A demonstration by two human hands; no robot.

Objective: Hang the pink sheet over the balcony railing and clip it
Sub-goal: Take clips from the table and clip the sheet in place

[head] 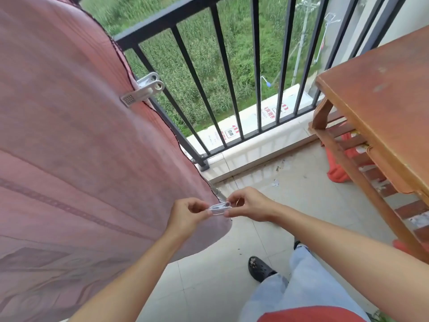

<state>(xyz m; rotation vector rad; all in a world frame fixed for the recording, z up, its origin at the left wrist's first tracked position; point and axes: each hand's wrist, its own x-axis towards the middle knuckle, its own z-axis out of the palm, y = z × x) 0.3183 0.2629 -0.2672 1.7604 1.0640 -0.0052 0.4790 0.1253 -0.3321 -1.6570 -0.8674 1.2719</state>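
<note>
Head view: our left hand (pixel 185 211) and right hand (pixel 247 205) both pinch a clear clip (pixel 219 208) at the pink sheet (pixel 81 147) corner; thin bite could slip off.

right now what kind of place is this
Most likely an upper-floor home balcony: a black metal railing looks down on a green field far below, the pink sheet hangs from it to dry, and a worn wooden table stands on tile.

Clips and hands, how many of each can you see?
Large white plastic clips: 2, one clamped on the pink sheet edge, one held between both hands
Bare hands: 2, left, right
Total: 4
</note>
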